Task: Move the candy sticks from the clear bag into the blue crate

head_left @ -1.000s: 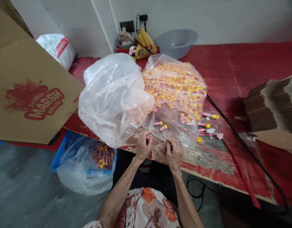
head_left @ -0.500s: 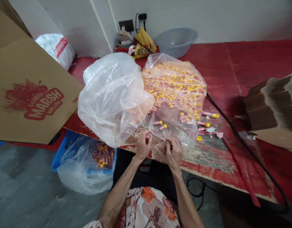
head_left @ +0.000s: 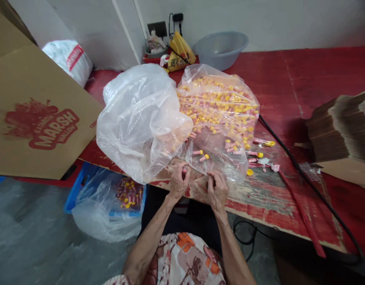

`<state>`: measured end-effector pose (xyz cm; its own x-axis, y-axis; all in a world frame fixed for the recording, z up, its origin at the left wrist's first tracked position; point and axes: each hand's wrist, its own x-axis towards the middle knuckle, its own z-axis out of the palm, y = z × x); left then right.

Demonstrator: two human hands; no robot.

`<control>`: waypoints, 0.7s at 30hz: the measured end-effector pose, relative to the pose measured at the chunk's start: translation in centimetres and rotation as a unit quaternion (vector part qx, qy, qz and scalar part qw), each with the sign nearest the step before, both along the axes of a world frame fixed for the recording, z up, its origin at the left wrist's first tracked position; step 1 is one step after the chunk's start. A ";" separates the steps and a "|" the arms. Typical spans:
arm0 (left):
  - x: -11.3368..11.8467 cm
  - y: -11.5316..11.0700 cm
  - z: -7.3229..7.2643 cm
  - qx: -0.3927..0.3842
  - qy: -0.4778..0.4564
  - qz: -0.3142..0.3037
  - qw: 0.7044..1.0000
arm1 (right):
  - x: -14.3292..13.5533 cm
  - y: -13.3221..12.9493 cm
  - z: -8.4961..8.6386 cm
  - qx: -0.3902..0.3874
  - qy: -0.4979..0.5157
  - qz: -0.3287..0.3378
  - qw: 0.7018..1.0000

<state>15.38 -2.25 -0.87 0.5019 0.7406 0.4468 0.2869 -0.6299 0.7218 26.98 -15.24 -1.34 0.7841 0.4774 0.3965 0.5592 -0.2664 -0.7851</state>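
My left hand [head_left: 179, 183] is closed around a small pink tube [head_left: 184, 171] at the table's front edge; only one end of it shows. Beside it, my right hand [head_left: 217, 190] has its fingers curled together at the lower edge of a clear plastic bag [head_left: 226, 168]. Whether those fingers grip the film or something small is hidden. Behind both hands the bag bulges with many little pink tubes with yellow caps [head_left: 220, 105]. Two capped tubes [head_left: 204, 158] lie near its mouth. To the left stands a large, puffed translucent plastic bag [head_left: 137, 114].
A printed cardboard box [head_left: 46, 118] stands at left. Below it, a blue crate [head_left: 74, 194] holds more capped tubes. Loose tubes and a yellow cap [head_left: 249, 172] lie at right, near a black cable [head_left: 303, 174] and stacked cardboard [head_left: 333, 130]. A basin [head_left: 220, 49] sits behind.
Both hands keep almost the same place and pose. The view has shifted very slightly; nothing is visibly taken up or let go.
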 end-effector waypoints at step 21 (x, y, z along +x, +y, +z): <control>-0.1 0.2 -0.5 0.023 0.007 -0.006 1.000 | 0.1 -0.1 0.0 0.006 0.019 0.013 1.000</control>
